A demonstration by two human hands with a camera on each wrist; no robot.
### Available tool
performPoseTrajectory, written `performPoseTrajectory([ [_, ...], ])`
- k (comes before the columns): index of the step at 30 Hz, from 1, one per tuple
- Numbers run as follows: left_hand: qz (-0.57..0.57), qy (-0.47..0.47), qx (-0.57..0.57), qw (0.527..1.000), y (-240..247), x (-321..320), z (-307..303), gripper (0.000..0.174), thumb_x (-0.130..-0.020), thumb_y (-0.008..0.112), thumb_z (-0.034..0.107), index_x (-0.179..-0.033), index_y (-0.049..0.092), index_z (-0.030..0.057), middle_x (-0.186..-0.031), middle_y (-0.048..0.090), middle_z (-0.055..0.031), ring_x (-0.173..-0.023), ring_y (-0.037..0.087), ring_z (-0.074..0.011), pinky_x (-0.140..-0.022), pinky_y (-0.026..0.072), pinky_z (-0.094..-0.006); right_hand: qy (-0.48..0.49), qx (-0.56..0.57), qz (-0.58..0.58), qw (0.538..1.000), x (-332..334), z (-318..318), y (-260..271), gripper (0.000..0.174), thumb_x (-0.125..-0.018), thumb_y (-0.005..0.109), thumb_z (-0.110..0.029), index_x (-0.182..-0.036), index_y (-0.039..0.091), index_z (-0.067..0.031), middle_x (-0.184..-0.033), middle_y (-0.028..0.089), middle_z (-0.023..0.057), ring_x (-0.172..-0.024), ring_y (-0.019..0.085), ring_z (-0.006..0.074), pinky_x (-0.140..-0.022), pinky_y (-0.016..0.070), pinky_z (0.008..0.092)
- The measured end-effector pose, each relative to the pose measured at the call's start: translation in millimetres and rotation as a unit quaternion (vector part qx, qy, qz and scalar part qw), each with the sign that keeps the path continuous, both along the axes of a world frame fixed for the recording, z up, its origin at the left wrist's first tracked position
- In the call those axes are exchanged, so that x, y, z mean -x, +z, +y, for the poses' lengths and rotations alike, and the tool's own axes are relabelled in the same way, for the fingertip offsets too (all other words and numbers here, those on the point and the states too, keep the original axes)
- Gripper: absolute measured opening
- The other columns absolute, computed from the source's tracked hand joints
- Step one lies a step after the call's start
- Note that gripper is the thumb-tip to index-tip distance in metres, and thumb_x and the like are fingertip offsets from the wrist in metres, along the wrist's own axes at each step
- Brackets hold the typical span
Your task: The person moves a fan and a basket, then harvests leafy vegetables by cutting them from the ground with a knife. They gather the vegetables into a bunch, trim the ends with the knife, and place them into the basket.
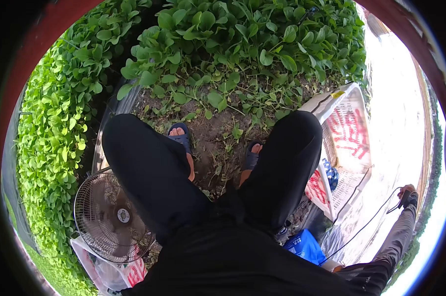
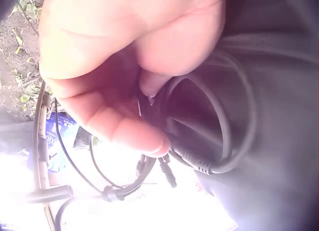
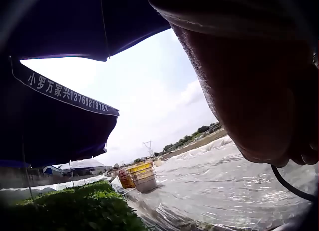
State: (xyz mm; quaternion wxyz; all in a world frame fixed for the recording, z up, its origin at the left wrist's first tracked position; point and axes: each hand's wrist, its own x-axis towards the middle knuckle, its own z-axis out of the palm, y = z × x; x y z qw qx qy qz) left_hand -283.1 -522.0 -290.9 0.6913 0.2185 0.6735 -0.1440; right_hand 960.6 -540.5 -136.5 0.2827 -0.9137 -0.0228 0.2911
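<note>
Bundled black cables [image 2: 219, 166] with small plugs hang close to the dark clothing in the left wrist view. My left hand [image 2: 104, 86] curls its fingers and thumb round part of that bundle; the head view shows little of this hand. Far out to the right, my right hand [image 1: 407, 191] grips a black cable [image 1: 363, 229] that runs back toward a blue bag [image 1: 306, 246]. Seen from the right wrist, the hand [image 3: 254, 96] is in shadow with curled fingers, and the cable [image 3: 291, 186] comes out beneath it.
Leafy green plants [image 1: 223, 29] grow in front and to the left. A fan [image 1: 117, 217] stands by the left leg, and a white crate [image 1: 351, 163] by the right knee. Pale plastic sheeting [image 1: 390, 123] covers the ground on the right. Dark umbrellas [image 3: 55, 111] hang overhead.
</note>
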Motion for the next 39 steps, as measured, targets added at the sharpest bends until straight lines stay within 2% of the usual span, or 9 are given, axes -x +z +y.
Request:
performPoseTrajectory([
  [10,-0.019,-0.082,-0.015,0.996,-35.3,-7.8,30.6,0.031,-0.101,0.064,0.033,-0.120,0.073,0.0095,-0.109,0.075,-0.0103,-0.103,0.073,-0.0264,-0.093,0.0556,-0.0383,0.493,-0.009,-0.225,0.841,334.8,401.8,93.8,0.036,-0.103,0.061,-0.040,-0.100,0.071,-0.0052,-0.066,0.062,0.0003,-0.047,0.054,0.0082,-0.038,0.0375,0.0258],
  [13,-0.155,-0.389,0.111,0.901,-30.6,-6.5,54.5,0.031,-0.101,0.064,0.033,-0.120,0.073,0.0094,-0.108,0.075,-0.0104,-0.104,0.073,-0.0263,-0.093,0.0556,-0.0380,0.536,-0.030,-0.012,0.844,439.5,464.7,44.3,0.029,-0.103,0.056,-0.032,-0.094,0.064,-0.0049,-0.064,0.061,0.0075,-0.047,0.056,0.0164,-0.038,0.0436,0.0301],
  [15,-0.238,-0.567,0.035,0.787,14.6,-18.9,108.5,0.031,-0.101,0.064,0.033,-0.119,0.073,0.0093,-0.108,0.075,-0.0104,-0.104,0.073,-0.0262,-0.093,0.0556,-0.0378,0.622,-0.041,-0.111,0.774,533.5,463.0,34.5,0.035,-0.101,0.061,-0.036,-0.099,0.074,-0.0040,-0.066,0.066,0.0043,-0.049,0.062,0.0123,-0.042,0.0490,0.0281],
  [20,0.080,-0.196,-0.579,0.787,153.0,-20.6,291.2,0.049,-0.093,0.068,0.012,-0.139,0.057,-0.0022,-0.114,0.070,-0.0102,-0.100,0.069,-0.0187,-0.088,0.0572,-0.0337,0.735,-0.102,-0.021,0.670,664.7,485.1,22.3,0.035,-0.096,0.070,-0.032,-0.109,0.073,0.0010,-0.077,0.072,0.0075,-0.058,0.068,0.0150,-0.052,0.0572,0.0309],
  [22,0.030,-0.060,-0.633,0.771,197.3,-29.4,353.5,0.042,-0.101,0.063,0.020,-0.139,0.058,0.0017,-0.109,0.070,-0.0059,-0.093,0.068,-0.0114,-0.081,0.0572,-0.0280,0.783,-0.122,0.068,0.606,708.3,476.4,25.3,0.057,-0.095,0.072,-0.028,-0.138,0.058,0.0058,-0.119,0.070,0.0208,-0.073,0.075,0.0216,-0.063,0.0639,0.0337],
  [27,-0.148,0.088,-0.647,0.743,202.2,-74.4,439.2,0.041,-0.106,0.062,0.030,-0.140,0.057,0.0063,-0.114,0.070,-0.0067,-0.094,0.070,-0.0147,-0.082,0.0589,-0.0299,0.748,-0.206,0.073,0.626,770.4,437.2,21.5,0.065,-0.104,0.064,-0.040,-0.148,0.046,0.0048,-0.125,0.066,0.0231,-0.082,0.077,0.0246,-0.068,0.0648,0.0320],
  [36,-0.056,-0.334,-0.607,0.719,108.8,-181.7,440.9,0.046,-0.093,0.074,0.032,-0.123,0.067,-0.0026,-0.095,0.075,-0.0108,-0.082,0.070,-0.0190,-0.076,0.0546,-0.0347,0.538,-0.399,0.480,0.566,671.6,196.7,61.4,0.079,-0.109,0.049,-0.048,-0.145,0.035,0.0209,-0.108,0.066,0.0426,-0.056,0.071,0.0270,-0.048,0.0536,0.0301],
  [37,-0.026,-0.333,-0.604,0.724,97.6,-183.3,436.8,0.048,-0.092,0.073,0.032,-0.123,0.067,-0.0031,-0.093,0.075,-0.0132,-0.079,0.071,-0.0222,-0.076,0.0547,-0.0364,0.452,-0.491,0.602,0.439,643.1,160.7,17.6,0.110,-0.093,0.066,-0.066,-0.149,0.032,0.0218,-0.112,0.065,0.0360,-0.092,0.074,0.0369,-0.068,0.0601,0.0372],
  [39,0.033,-0.378,-0.626,0.681,68.9,-169.9,436.4,0.047,-0.090,0.074,0.029,-0.123,0.067,-0.0033,-0.095,0.075,-0.0160,-0.079,0.071,-0.0245,-0.075,0.0552,-0.0368,0.444,-0.506,0.625,0.396,647.6,176.0,4.1,0.114,-0.092,0.069,-0.063,-0.150,0.017,0.0199,-0.108,0.066,0.0313,-0.082,0.070,0.0303,-0.063,0.0565,0.0328],
])
